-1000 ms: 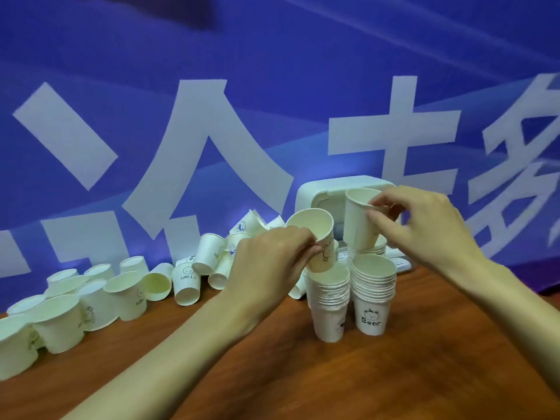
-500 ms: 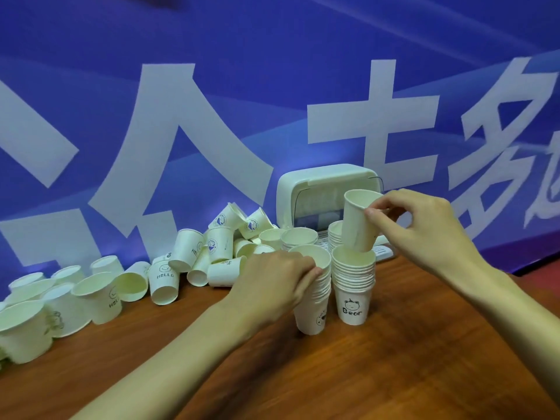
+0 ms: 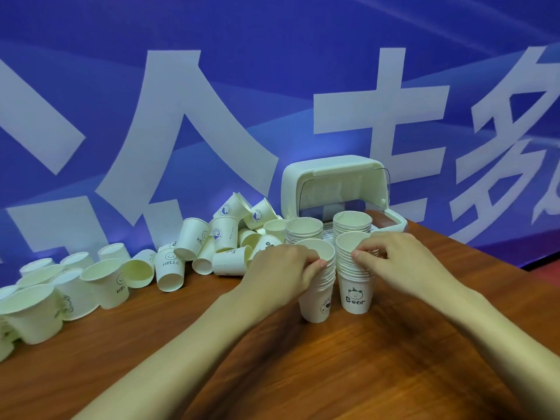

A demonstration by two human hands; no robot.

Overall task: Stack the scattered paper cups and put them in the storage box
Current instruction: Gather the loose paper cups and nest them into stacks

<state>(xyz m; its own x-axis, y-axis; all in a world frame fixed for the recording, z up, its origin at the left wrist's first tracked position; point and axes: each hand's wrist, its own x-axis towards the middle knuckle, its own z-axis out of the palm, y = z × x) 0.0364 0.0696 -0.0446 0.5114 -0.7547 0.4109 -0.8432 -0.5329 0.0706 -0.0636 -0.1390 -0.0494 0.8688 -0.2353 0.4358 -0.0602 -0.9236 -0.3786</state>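
Two stacks of white paper cups stand side by side on the wooden table. My left hand [image 3: 286, 269] grips the rims at the top of the left stack [image 3: 316, 301]. My right hand [image 3: 394, 256] grips the rims of the right stack [image 3: 355, 294], whose bottom cup reads "Bear". Two more stacks [image 3: 304, 231] [image 3: 352, 222] stand just behind them, in front of the white storage box [image 3: 333, 177], which is open with its lid raised. Several loose cups [image 3: 224, 234] lie in a pile to the left of the box.
More loose cups [image 3: 103, 281], upright and on their sides, spread along the back of the table [image 3: 333, 374] to its far left edge. A blue banner with large white characters [image 3: 194, 116] stands right behind the table. The table's right edge runs diagonally past the box.
My left hand set its cup down onto the left stack. My right hand lowered its raised cup onto the right stack. Both hands now rest on the stack tops.
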